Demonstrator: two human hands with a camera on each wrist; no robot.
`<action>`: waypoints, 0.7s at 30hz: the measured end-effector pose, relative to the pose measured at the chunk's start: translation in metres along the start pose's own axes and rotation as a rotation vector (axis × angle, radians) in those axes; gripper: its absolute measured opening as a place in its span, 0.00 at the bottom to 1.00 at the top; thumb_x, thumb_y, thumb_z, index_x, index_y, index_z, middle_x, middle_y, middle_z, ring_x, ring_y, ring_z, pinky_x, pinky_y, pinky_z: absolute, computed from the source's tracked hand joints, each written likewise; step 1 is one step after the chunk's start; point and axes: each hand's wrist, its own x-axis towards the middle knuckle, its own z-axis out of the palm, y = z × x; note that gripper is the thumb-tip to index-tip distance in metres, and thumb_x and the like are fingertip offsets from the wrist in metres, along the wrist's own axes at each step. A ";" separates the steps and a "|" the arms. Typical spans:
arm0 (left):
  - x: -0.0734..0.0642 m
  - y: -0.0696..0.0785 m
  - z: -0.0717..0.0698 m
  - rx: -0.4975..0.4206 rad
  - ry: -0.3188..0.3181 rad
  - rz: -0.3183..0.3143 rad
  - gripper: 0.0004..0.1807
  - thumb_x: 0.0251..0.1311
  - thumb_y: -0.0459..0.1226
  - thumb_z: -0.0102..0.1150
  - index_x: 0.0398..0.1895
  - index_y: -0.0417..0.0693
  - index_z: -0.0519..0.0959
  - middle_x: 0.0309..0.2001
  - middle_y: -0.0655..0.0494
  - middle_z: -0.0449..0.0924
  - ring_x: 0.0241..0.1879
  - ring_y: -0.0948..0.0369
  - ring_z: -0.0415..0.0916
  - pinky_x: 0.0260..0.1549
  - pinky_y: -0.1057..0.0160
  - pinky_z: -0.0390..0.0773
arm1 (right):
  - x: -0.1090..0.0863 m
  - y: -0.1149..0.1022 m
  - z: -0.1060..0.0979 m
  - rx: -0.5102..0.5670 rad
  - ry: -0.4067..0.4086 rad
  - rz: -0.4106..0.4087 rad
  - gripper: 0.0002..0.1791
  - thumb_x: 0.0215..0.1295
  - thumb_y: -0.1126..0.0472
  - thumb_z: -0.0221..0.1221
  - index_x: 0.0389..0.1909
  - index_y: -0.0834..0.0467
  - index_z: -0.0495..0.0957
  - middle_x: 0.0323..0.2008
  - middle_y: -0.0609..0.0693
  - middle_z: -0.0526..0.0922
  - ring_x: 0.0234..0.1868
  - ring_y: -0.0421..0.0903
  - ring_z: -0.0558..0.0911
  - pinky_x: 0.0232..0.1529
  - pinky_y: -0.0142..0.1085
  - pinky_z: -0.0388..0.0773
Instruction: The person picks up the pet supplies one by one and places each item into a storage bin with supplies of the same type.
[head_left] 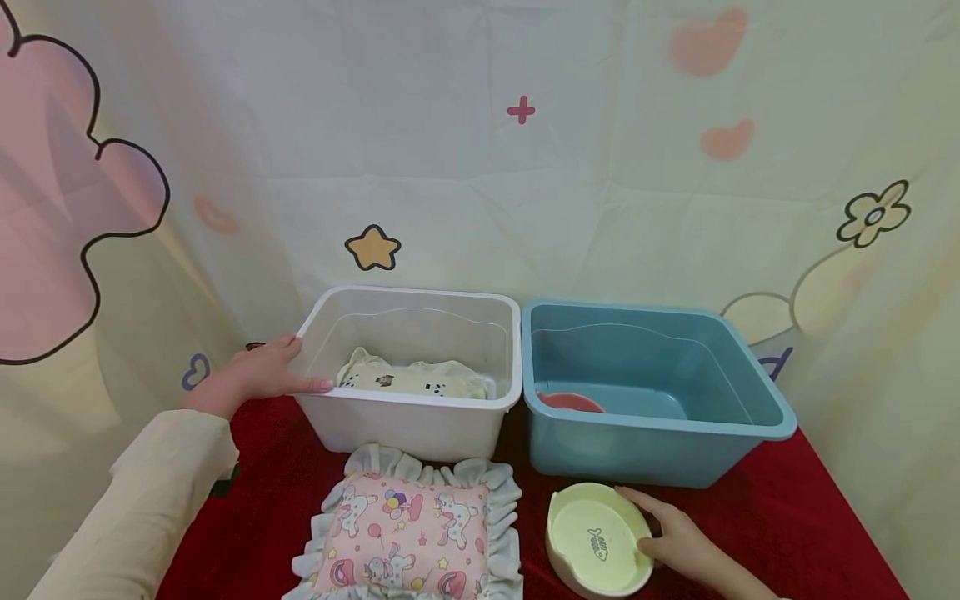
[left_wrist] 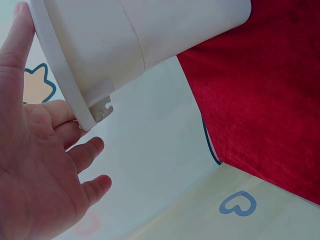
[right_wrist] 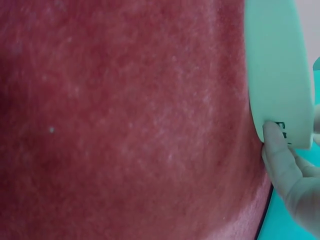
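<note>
1. Pale curtain with printed shapes hangs behind, and red cloth covers the surface.
2. On this cloth, just before the blue bin, is the yellow-green bowl. Whether its base touches the cloth, I cannot tell.
3. Right hand pinches the bowl at its right side; in the right wrist view the bowl is cut off, and a fingertip partly covers its dark marking.
4. Bowl's mouth faces upward; being round, it shows no clear long axis. Its inside fish print runs slantwise, from upper left to lower right.
5. Left hand grips the left rim of the white bin, whose long axis goes from left to right.
6. Front walls partly hide the cream printed item and the reddish item inside the bins.
7. Frilled pink cushion is cut by the lower edge.
</note>
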 end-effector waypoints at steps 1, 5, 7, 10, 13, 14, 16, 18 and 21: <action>0.000 0.000 0.000 -0.003 -0.002 0.000 0.63 0.37 0.69 0.54 0.67 0.37 0.43 0.65 0.30 0.42 0.59 0.32 0.46 0.49 0.31 0.55 | 0.000 0.000 0.001 0.000 0.007 0.005 0.40 0.39 0.70 0.64 0.60 0.63 0.62 0.58 0.63 0.67 0.47 0.50 0.70 0.46 0.46 0.75; 0.000 0.001 0.000 -0.011 -0.004 -0.003 0.63 0.36 0.69 0.54 0.67 0.37 0.42 0.65 0.31 0.42 0.59 0.33 0.47 0.49 0.31 0.55 | 0.000 -0.003 0.003 0.008 0.035 0.025 0.39 0.38 0.73 0.61 0.59 0.64 0.64 0.57 0.63 0.68 0.44 0.49 0.70 0.41 0.41 0.76; -0.001 0.001 0.000 -0.013 -0.004 -0.002 0.63 0.36 0.69 0.54 0.67 0.37 0.43 0.65 0.31 0.43 0.59 0.33 0.47 0.49 0.31 0.55 | -0.001 -0.004 0.004 0.015 0.050 0.040 0.38 0.38 0.74 0.60 0.58 0.64 0.64 0.57 0.62 0.69 0.42 0.48 0.70 0.37 0.36 0.74; -0.001 0.001 0.000 -0.014 -0.004 -0.002 0.64 0.35 0.70 0.54 0.67 0.37 0.43 0.65 0.31 0.43 0.59 0.33 0.47 0.49 0.31 0.56 | -0.002 -0.006 0.006 0.030 0.079 0.075 0.38 0.37 0.76 0.58 0.58 0.63 0.66 0.56 0.61 0.70 0.40 0.48 0.70 0.28 0.32 0.71; -0.001 0.001 0.000 -0.013 -0.007 -0.002 0.65 0.34 0.70 0.53 0.67 0.37 0.42 0.65 0.31 0.43 0.59 0.33 0.47 0.49 0.31 0.56 | -0.003 -0.008 0.009 0.026 0.122 0.110 0.37 0.37 0.77 0.57 0.57 0.62 0.68 0.54 0.60 0.72 0.36 0.46 0.71 0.22 0.33 0.72; -0.001 0.001 0.000 -0.014 -0.008 -0.003 0.65 0.34 0.70 0.53 0.67 0.38 0.42 0.65 0.31 0.43 0.59 0.33 0.47 0.49 0.32 0.56 | -0.003 -0.010 0.010 0.020 0.137 0.119 0.37 0.36 0.77 0.57 0.56 0.61 0.68 0.53 0.59 0.73 0.35 0.46 0.71 0.20 0.33 0.72; 0.000 0.001 0.000 -0.014 -0.009 -0.003 0.64 0.35 0.70 0.53 0.67 0.37 0.42 0.65 0.31 0.43 0.59 0.33 0.47 0.49 0.32 0.56 | -0.003 -0.012 0.012 0.006 0.169 0.144 0.36 0.37 0.77 0.56 0.55 0.60 0.70 0.52 0.59 0.74 0.33 0.44 0.71 0.19 0.33 0.71; -0.001 0.001 0.000 -0.012 -0.007 -0.003 0.64 0.35 0.70 0.53 0.67 0.37 0.42 0.65 0.31 0.43 0.59 0.33 0.47 0.49 0.32 0.56 | -0.003 -0.014 0.013 -0.012 0.193 0.157 0.35 0.37 0.78 0.55 0.54 0.60 0.71 0.51 0.58 0.75 0.31 0.43 0.72 0.18 0.33 0.71; -0.001 0.001 0.000 -0.017 -0.004 -0.002 0.63 0.36 0.69 0.54 0.67 0.37 0.42 0.65 0.31 0.43 0.59 0.33 0.48 0.49 0.32 0.57 | -0.003 -0.016 0.014 -0.037 0.216 0.172 0.34 0.38 0.78 0.55 0.54 0.60 0.71 0.51 0.60 0.75 0.28 0.43 0.71 0.17 0.32 0.70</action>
